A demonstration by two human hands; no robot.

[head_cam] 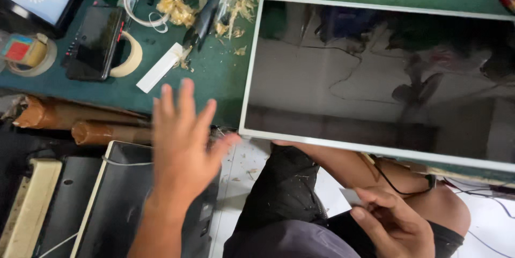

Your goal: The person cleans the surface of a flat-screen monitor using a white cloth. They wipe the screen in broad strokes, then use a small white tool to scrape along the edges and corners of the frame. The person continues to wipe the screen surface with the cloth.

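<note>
With the left hand (182,140) spread open and empty at lower left and the right hand (394,220) pinching a small grey card (351,197) at lower right, the display panel (381,75), overhanging the green surface (214,75) at centre right, could probably slip off unheld.

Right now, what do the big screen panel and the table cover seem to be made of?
The screen panel looks like glossy glass or plastic in a thin silvery metal frame: it mirrors the room. The table cover looks like matte green cloth or mat, with no shine; which one I cannot tell.
</note>
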